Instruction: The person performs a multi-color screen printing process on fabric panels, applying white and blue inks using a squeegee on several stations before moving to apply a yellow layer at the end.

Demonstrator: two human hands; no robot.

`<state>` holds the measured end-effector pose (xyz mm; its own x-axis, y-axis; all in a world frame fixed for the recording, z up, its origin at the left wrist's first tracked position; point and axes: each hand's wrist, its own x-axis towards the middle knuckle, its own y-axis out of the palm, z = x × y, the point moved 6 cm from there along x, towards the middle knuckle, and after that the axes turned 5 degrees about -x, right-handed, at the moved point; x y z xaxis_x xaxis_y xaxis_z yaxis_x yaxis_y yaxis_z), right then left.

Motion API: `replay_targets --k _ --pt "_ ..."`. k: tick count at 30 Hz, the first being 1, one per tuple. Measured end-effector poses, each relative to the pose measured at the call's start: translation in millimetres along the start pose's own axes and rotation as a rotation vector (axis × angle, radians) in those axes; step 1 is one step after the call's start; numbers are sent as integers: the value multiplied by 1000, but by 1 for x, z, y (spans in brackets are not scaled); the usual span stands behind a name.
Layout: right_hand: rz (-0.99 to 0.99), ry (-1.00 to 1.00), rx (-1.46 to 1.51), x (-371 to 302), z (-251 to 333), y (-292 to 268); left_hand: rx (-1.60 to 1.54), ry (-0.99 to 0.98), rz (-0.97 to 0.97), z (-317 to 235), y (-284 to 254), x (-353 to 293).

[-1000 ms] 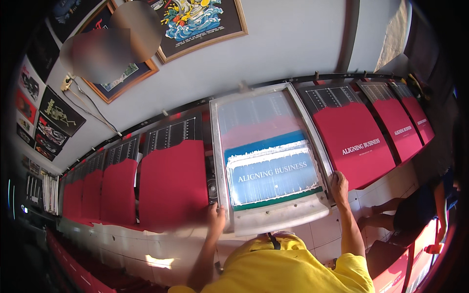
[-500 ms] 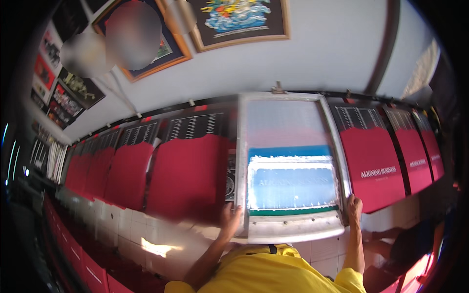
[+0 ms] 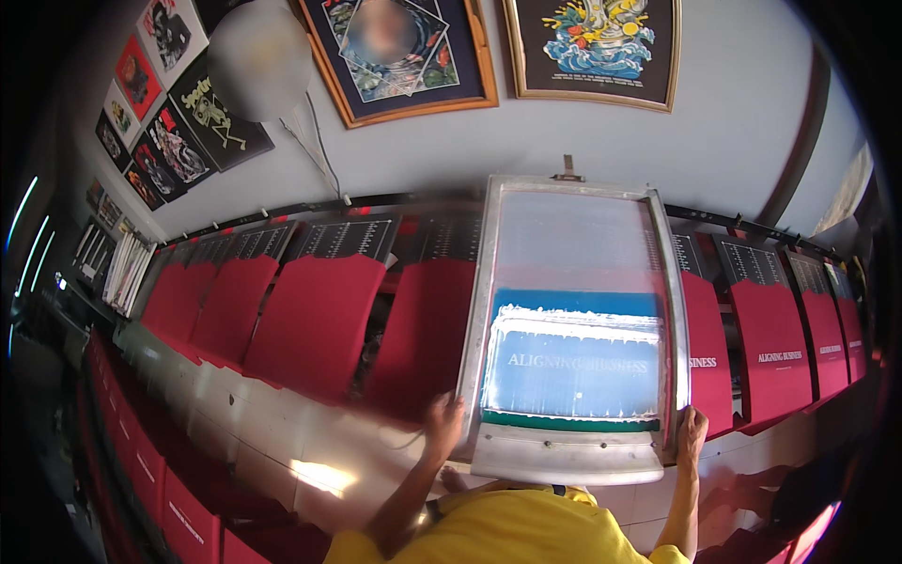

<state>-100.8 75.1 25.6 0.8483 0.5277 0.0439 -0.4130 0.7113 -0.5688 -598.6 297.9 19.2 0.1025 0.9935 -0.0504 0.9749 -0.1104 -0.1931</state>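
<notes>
A screen-printing frame (image 3: pixel 478 310) with pale metal sides stands before me, its mesh carrying a blue stencil area (image 3: pixel 578 348) with a white-smeared border. My left hand (image 3: pixel 444 428) grips the lower left side of the frame. On the opposite lower side, my right hand (image 3: pixel 693 428) is closed around the rail. Beneath and beside the frame are red shirt pieces on dark boards: a plain one (image 3: pixel 418 329) is partly covered on the left. A red piece with white lettering (image 3: pixel 711 376) peeks out along the right side.
More plain red pieces (image 3: pixel 315 305) lie leftward on the row; lettered ones (image 3: pixel 770 348) continue rightward. A dark rail (image 3: pixel 404 198) runs behind, below a wall with framed pictures (image 3: pixel 601 94). Another row of red pieces (image 3: pixel 188 517) is at lower left, across a tiled floor (image 3: pixel 254 423).
The frame has moved left along the row, with both my hands still on it. It now overlaps a plain piece and a lettered piece. My view has turned left.
</notes>
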Motion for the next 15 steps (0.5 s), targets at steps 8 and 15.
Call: replay_targets --k 8,15 --pt "38 -39 -63 -101 68 123 165 150 -199 68 -165 42" --pt "10 -75 -160 -123 91 163 294 71 -96 44 -204 72"
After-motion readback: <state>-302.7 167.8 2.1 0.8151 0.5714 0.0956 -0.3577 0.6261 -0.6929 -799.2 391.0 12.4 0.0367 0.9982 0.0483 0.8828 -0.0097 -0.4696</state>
